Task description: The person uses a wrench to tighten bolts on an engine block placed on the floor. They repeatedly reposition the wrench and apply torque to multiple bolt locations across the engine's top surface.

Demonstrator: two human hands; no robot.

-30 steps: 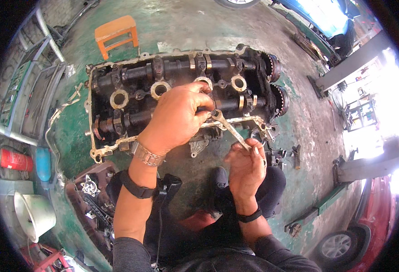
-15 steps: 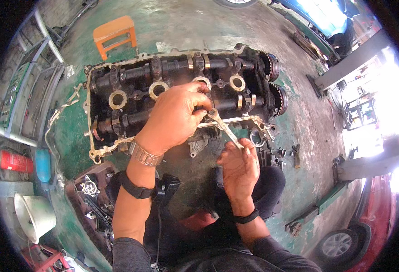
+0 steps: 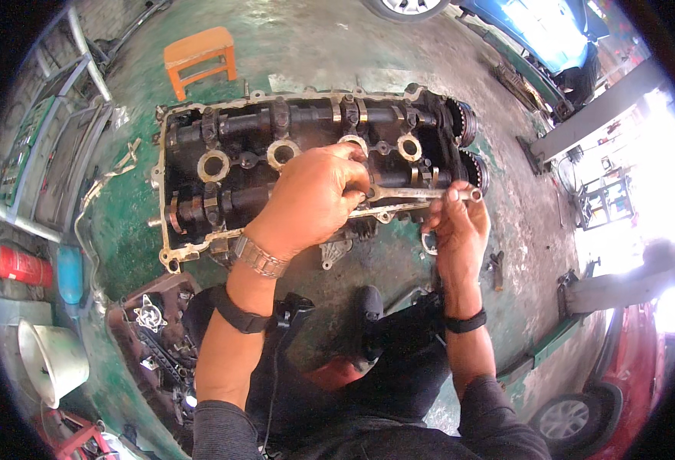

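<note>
An engine cylinder head (image 3: 314, 115) lies crosswise before me, its camshafts, round pale rings and two toothed pulleys exposed. My left hand (image 3: 314, 195) is closed over the middle of the near camshaft, fingertips curled at the head of a metal wrench (image 3: 410, 193); what they grip is hidden. The wrench lies nearly level along the near camshaft, pointing right. My right hand (image 3: 460, 230) pinches its ringed outer end between thumb and fingers, near the lower pulley.
An orange stool (image 3: 198, 47) stands beyond the engine. At left are a red extinguisher (image 3: 23, 267), blue cylinder (image 3: 69, 276) and white bucket (image 3: 54, 356). A tray of parts (image 3: 134, 360) sits lower left. Lift posts (image 3: 590, 111), a blue car (image 3: 537, 31) and red car (image 3: 629, 360) are rightward.
My right hand has moved up and rightward, swinging the wrench from a steep slant to nearly level. My left hand stays at the wrench's head, shifted slightly right in view with the engine.
</note>
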